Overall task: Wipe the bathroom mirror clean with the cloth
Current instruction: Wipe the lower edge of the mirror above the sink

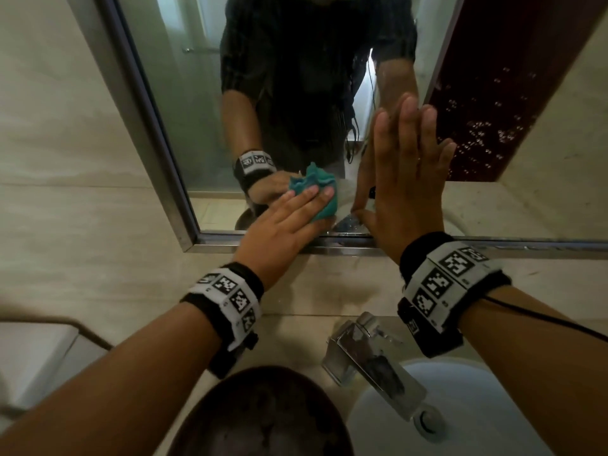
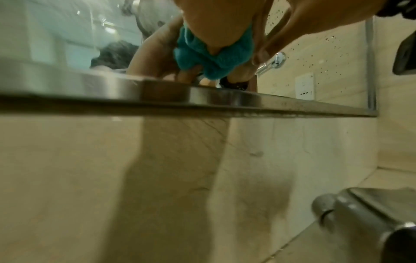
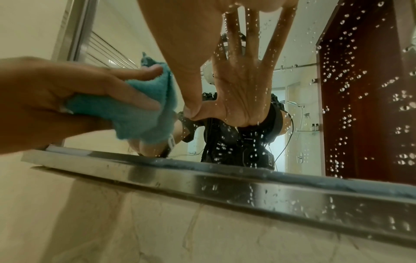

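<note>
- Teal cloth (image 1: 316, 195), bunched, pinned against the mirror (image 1: 184, 126) glass by the left hand (image 1: 289, 222); fingers (image 1: 311, 194) lie fairly straight over it, thumb side underneath, so it reads as pressing more than a firm pinch.
- Right hand (image 1: 408, 172) flat on the glass, fingers extended and slightly spread, holding nothing; it sits just beside the cloth, on its right.
- Risk: bare right palm on wet glass will likely leave prints or smears on an area that then needs another pass.
- Risk: water droplets (image 3: 337, 74) cover the right part of the mirror, well apart from the cloth; a bunched cloth gives small contact, so streaks or missed spots seem likely there.
- Risk: cloth works right above the metal frame (image 3: 202, 174) at the lower edge; droplets sit on that frame too, and wiping down could push water onto it and the wall below.
- Risk: with a loose press the cloth may slip out and drop toward the faucet (image 1: 371, 357) and sink (image 1: 493, 406) underneath.
- Cloth position: low on the mirror, near the bottom-left corner, under the left hand, close to the right thumb (image 3: 191, 110) but I cannot tell if they touch.
- Judgement: wiping under way, much of the glass not yet done.
</note>
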Motion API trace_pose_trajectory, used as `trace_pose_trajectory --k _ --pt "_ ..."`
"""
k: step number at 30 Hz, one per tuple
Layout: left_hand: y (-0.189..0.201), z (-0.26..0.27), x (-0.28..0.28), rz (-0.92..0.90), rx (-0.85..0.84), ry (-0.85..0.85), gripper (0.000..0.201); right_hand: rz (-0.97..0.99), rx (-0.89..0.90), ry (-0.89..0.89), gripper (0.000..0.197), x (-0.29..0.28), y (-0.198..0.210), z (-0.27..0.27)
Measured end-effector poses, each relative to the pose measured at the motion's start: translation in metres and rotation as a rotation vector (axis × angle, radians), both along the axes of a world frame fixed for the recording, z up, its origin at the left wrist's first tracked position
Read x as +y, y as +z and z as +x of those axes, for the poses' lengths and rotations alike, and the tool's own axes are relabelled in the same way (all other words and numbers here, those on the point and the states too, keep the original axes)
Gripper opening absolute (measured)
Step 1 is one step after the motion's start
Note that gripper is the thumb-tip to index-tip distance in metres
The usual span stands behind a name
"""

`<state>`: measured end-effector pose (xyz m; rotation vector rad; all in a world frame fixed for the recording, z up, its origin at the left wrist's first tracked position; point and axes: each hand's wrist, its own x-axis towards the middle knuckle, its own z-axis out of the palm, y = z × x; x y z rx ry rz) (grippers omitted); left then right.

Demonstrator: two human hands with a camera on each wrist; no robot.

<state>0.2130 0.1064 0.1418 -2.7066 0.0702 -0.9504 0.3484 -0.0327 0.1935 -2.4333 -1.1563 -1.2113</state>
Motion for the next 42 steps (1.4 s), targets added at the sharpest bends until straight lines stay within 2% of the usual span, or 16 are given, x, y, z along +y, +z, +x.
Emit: trace_pose_trajectory --k 4,7,11,14,17,20,22,25,27,29,32,35,38,42 --pt "-0.021 0.025 -0.033 -0.121 -0.001 -0.023 0.065 0.001 -0.032 -0.011 0.103 0.000 -0.002 0.004" --pt "-0.016 0.018 -0.029 -0.079 0.051 -0.023 0.066 -0.005 -0.043 -0.028 0.102 0.000 -0.002 0.003" --pt "-0.011 -0.020 0.006 0.027 0.138 0.043 0.077 -0.056 0.005 -0.044 0.122 -0.003 0.003 -0.003" --pt "-0.008 -0.039 0.023 0.081 0.158 0.091 0.081 -0.039 0.018 -0.013 0.126 -0.003 0.004 -0.004" --pt "0.004 -0.021 0.004 0.035 0.071 0.088 0.071 -0.058 0.022 -0.034 0.125 -0.003 0.002 -0.003" --pt "0.023 0.015 -0.023 -0.127 -0.085 0.044 0.063 -0.016 0.007 -0.026 0.105 -0.001 0.000 -0.003" --pt "0.026 0.026 -0.026 -0.169 -0.114 0.006 0.062 -0.006 0.001 -0.027 0.097 0.000 -0.001 -0.003" --pt "-0.007 0.005 -0.014 -0.077 -0.026 0.004 0.061 -0.064 0.016 -0.055 0.116 -0.003 0.002 -0.004" --pt "-0.026 -0.020 -0.006 -0.053 0.073 0.065 0.069 -0.083 0.045 -0.030 0.125 -0.006 0.003 -0.005" --pt "-0.025 -0.029 -0.001 -0.073 0.138 0.116 0.078 -0.071 0.074 -0.011 0.124 -0.006 0.004 -0.007" --pt "-0.006 -0.036 -0.005 -0.100 0.208 0.155 0.074 -0.029 0.119 0.028 0.114 -0.008 0.010 -0.014" --pt "0.013 -0.053 -0.017 -0.270 0.207 0.223 0.066 -0.041 0.250 0.151 0.105 -0.025 0.024 -0.021" --pt "0.039 -0.067 -0.033 -0.425 0.184 0.171 0.062 -0.143 0.390 0.225 0.083 -0.046 0.040 -0.033" --pt "0.091 -0.075 -0.056 -0.556 0.146 0.006 0.056 -0.087 0.841 0.424 0.047 -0.072 0.065 -0.063"
